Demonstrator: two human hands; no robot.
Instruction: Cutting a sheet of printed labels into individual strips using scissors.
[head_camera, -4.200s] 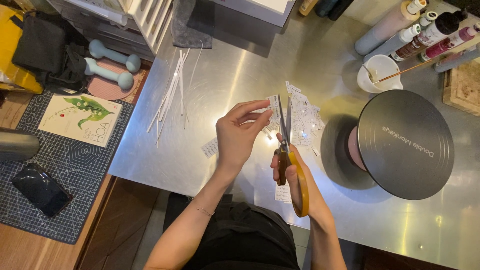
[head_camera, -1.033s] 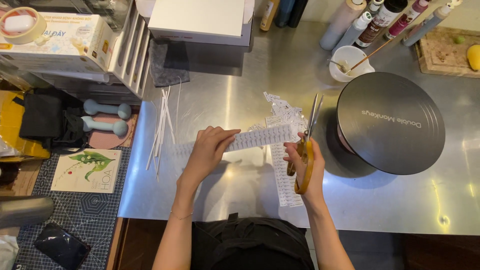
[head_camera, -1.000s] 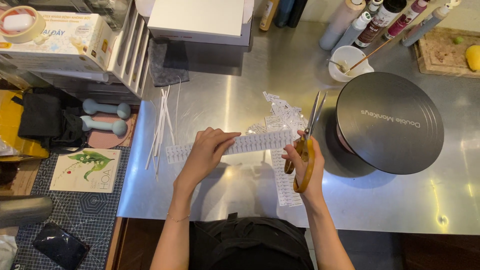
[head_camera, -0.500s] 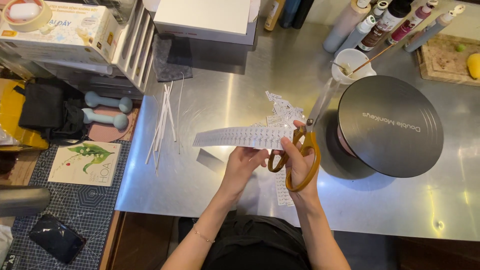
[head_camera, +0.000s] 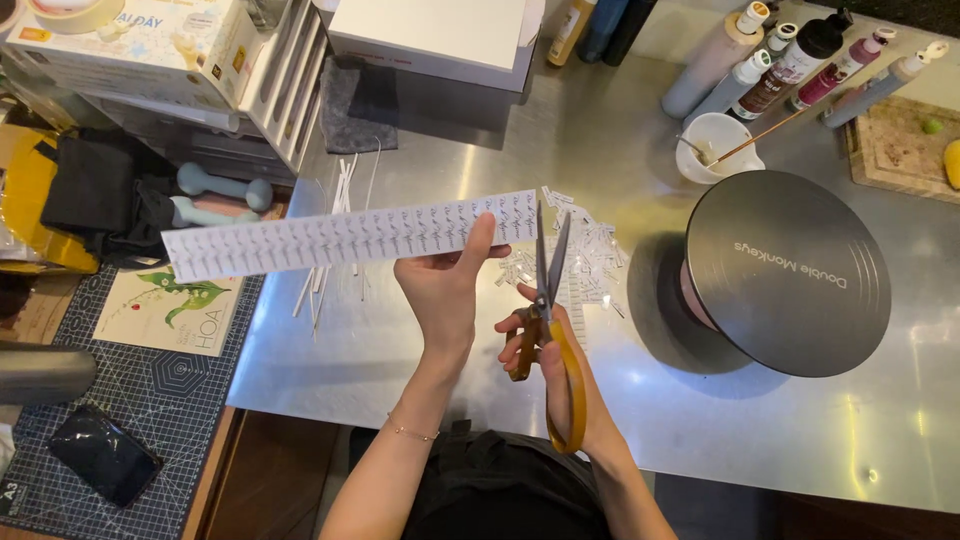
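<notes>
My left hand (head_camera: 447, 285) pinches the right end of a long white paper strip (head_camera: 340, 238) printed with a row of small labels. The strip stretches out to the left, lifted off the steel table (head_camera: 440, 340). My right hand (head_camera: 560, 370) grips orange-handled scissors (head_camera: 548, 310). Their blades point up, slightly parted, at the strip's right end. Behind the blades, a heap of small cut paper pieces (head_camera: 585, 255) lies on the table.
A round dark-grey turntable (head_camera: 785, 272) stands to the right. Bottles (head_camera: 770, 65) and a white cup with a stick (head_camera: 718, 145) are at the back. Thin white sticks (head_camera: 335, 215), stacked boxes (head_camera: 140, 50), dumbbells (head_camera: 215, 195) and a cutting mat (head_camera: 120, 400) lie left.
The strip lay on the table under my left hand a second ago. Now it is lifted and held level, and the scissors have come to its right end.
</notes>
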